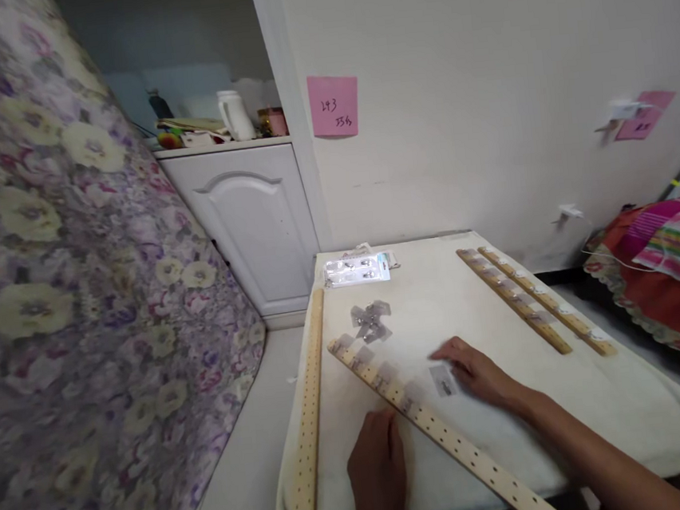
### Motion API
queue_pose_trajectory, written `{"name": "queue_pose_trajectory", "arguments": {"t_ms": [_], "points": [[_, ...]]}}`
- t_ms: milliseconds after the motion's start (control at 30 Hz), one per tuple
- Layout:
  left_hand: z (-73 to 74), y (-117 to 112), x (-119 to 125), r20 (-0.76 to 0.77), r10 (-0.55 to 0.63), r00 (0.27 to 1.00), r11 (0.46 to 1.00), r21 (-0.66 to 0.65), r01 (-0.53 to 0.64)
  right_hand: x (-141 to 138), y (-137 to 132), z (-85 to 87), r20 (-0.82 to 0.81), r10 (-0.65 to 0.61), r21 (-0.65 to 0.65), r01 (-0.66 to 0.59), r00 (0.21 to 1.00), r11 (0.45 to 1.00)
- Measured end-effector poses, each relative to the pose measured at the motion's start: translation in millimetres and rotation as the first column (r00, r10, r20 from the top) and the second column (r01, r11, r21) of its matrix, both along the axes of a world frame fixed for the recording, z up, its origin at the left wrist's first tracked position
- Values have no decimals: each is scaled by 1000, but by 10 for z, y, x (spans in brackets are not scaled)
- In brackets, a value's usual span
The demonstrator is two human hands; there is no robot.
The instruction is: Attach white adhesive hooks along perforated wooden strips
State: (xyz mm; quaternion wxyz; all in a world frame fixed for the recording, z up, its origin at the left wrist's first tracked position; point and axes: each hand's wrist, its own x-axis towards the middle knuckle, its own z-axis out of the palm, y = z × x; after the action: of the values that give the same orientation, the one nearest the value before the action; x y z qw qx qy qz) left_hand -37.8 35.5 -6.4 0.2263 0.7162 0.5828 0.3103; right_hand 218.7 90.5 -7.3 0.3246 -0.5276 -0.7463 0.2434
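Note:
A perforated wooden strip [454,440] slants across the white-covered table, with small clear bags along its far half. My left hand [375,464] is closed at the strip's near edge; what its fingers hold, if anything, is hidden. To the right of the strip, my right hand [475,370] reaches over the cloth with its index finger stretched out, slightly blurred. Beside its fingers is a small clear bag [444,381] with a little dark metallic piece inside. A pile of similar clear bags [371,321] lies beyond the strip's far end.
Another perforated strip [311,418] lies along the table's left side. Two bag-covered strips [513,298] lie at the right. Clear packaging [357,270] sits at the back edge, near the wall. A floral curtain [81,312] hangs on the left, beside a white cabinet [246,224].

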Motion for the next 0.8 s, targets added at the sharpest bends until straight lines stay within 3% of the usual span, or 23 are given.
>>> {"name": "queue_pose_trajectory", "arguments": {"t_ms": [100,267,533,800], "points": [[13,14,3,-4,-4,1000,1000,-20,4,-16,45,91,185,155,21,-161,971,987],[0,23,2,-27,-6,1000,1000,-6,5,40,35,153,290,160,-17,-162,944,987],[-12,14,1,-11,-24,1000,1000,16,24,157,-84,109,136,68,-87,-57,988,995],[25,-8,9,-16,-16,1000,1000,-26,15,151,-210,-76,-86,-153,-212,132,984,968]]}}
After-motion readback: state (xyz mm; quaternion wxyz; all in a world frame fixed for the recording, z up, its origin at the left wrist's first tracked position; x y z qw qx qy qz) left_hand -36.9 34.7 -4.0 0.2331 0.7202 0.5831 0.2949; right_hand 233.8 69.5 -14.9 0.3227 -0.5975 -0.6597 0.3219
